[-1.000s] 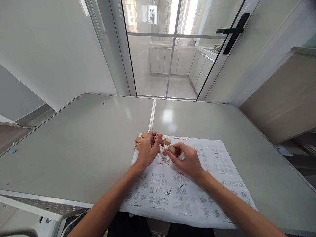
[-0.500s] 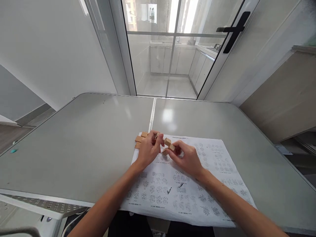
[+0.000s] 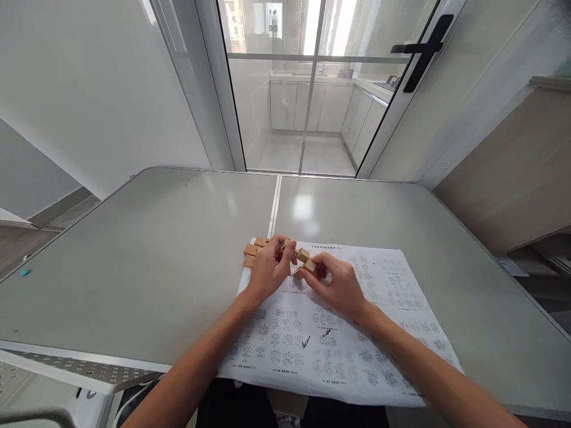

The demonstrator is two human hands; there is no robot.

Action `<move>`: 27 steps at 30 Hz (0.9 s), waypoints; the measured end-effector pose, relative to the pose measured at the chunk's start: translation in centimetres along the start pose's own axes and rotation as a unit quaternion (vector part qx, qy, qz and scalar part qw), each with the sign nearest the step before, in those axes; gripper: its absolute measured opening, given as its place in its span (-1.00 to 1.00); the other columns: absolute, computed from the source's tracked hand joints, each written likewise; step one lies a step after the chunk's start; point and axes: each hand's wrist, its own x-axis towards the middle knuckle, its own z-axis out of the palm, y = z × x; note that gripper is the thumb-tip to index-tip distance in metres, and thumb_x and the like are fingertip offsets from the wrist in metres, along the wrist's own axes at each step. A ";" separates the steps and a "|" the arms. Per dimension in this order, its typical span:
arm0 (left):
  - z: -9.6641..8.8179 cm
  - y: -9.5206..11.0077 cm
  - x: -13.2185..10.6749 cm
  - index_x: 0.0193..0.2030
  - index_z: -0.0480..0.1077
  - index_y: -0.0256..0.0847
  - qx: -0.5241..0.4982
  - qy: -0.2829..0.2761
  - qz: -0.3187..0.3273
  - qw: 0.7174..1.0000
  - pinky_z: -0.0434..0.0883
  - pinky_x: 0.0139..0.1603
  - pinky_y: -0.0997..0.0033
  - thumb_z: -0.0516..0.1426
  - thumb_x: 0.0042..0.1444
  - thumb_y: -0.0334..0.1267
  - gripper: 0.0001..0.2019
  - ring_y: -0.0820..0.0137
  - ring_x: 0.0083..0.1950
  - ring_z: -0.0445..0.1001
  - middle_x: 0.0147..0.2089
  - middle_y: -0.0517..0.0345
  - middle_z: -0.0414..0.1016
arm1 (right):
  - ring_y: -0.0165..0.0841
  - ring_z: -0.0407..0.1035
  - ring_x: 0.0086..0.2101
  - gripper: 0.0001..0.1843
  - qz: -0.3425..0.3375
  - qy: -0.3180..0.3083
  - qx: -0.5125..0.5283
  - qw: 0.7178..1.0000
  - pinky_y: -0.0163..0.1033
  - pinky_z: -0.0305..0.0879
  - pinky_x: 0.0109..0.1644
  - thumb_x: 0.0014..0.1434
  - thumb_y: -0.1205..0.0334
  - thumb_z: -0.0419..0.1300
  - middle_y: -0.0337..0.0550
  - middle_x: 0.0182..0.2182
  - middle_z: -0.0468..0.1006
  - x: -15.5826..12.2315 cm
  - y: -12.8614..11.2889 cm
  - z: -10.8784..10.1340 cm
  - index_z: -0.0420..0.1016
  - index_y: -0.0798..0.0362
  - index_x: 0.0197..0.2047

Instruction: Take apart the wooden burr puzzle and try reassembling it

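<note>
My left hand (image 3: 270,268) is closed, its thumb and fingers pinched at the left side of a small cluster of wooden puzzle pieces (image 3: 303,255). From the right, my right hand (image 3: 338,285) pinches the same cluster by a block end (image 3: 309,265). Blocky ends stick out between the two hands, and fingers cover the rest of the joints. Beyond my left hand, several notched wooden pieces (image 3: 250,249) lie side by side at the top left corner of a printed instruction sheet (image 3: 357,386). The sheet shows rows of line diagrams and lies under both hands.
A grey table (image 3: 134,255) with a seam (image 3: 275,205) down its middle stretches ahead. A small teal bit (image 3: 25,272) lies near its left edge. Behind the table stands a glass door (image 3: 285,107) with a black handle (image 3: 426,52).
The hands and the cluster look almost the same as before. Only the whole view has shifted very slightly.
</note>
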 end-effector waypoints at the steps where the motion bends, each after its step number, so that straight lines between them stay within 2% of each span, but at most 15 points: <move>1: 0.0 0.0 0.0 -0.20 0.32 -0.14 -0.002 0.000 0.001 1.000 0.35 -0.47 0.48 0.02 0.46 0.12 -0.63 0.49 -0.55 0.44 -0.42 0.28 0.53 | -0.42 0.29 -0.54 -0.80 0.003 0.002 0.002 1.000 -0.27 0.30 -0.44 0.35 0.14 0.28 -0.32 -0.53 0.47 0.0 0.0 0.0 0.38 -0.03 -0.29; 5: 0.1 -0.2 -0.1 -0.20 0.33 -0.14 -0.009 0.004 0.002 1.000 0.35 -0.48 0.48 0.04 0.44 0.13 -0.63 0.49 -0.56 0.43 -0.44 0.28 0.52 | -0.41 0.30 -0.54 -0.80 0.026 0.016 0.017 0.999 -0.25 0.34 -0.42 0.34 0.14 0.29 -0.30 -0.51 0.50 0.1 0.0 -0.1 0.39 -0.03 -0.29; 9: 0.0 -0.1 0.0 -0.22 0.32 -0.13 -0.019 0.049 -0.002 0.999 0.34 -0.51 0.47 0.04 0.43 0.18 -0.59 0.48 -0.59 0.40 -0.49 0.30 0.49 | -0.40 0.33 -0.52 -0.82 0.046 0.025 0.040 0.998 -0.25 0.38 -0.41 0.36 0.13 0.28 -0.26 -0.46 0.58 0.2 0.0 -0.3 0.41 -0.04 -0.28; 14: -0.1 -0.1 0.2 -0.33 0.29 -0.12 0.062 0.086 0.009 0.994 0.27 -0.45 0.43 -0.09 0.48 0.18 -0.51 0.46 -0.59 0.30 -0.60 0.33 0.34 | -0.35 0.36 -0.44 -0.81 0.050 0.026 0.020 0.998 -0.21 0.36 -0.34 0.38 0.11 0.26 -0.22 -0.42 0.56 0.3 0.3 -0.3 0.45 -0.02 -0.27; 18: -0.1 -0.4 0.1 -0.36 0.28 -0.11 0.116 0.044 0.045 0.991 0.27 -0.35 0.36 -0.10 0.50 0.10 -0.54 0.38 -0.46 0.33 -0.51 0.26 0.37 | -0.31 0.36 -0.38 -0.80 0.063 0.006 0.013 0.998 -0.17 0.33 -0.26 0.40 0.11 0.25 -0.20 -0.38 0.55 0.4 0.3 -0.3 0.46 -0.02 -0.28; 24: 0.0 -0.4 -0.2 -0.36 0.29 -0.12 0.208 -0.042 0.174 0.962 0.33 0.01 0.17 -0.07 0.51 -0.07 -0.61 0.22 -0.14 0.40 -0.32 0.09 0.48 | -0.26 0.37 -0.33 -0.76 0.050 -0.012 -0.004 0.999 -0.08 0.28 -0.09 0.46 0.13 0.18 -0.22 -0.40 0.57 0.6 0.4 -0.3 0.44 -0.03 -0.29; 27: 0.1 -0.4 -0.2 -0.33 0.33 -0.12 0.233 -0.050 0.195 0.951 0.33 0.07 0.12 -0.09 0.51 -0.12 -0.63 0.18 -0.06 0.39 -0.24 0.05 0.52 | -0.25 0.39 -0.30 -0.75 0.040 -0.017 -0.017 0.999 -0.05 0.25 -0.02 0.47 0.12 0.17 -0.23 -0.40 0.54 0.6 0.7 -0.2 0.44 -0.03 -0.28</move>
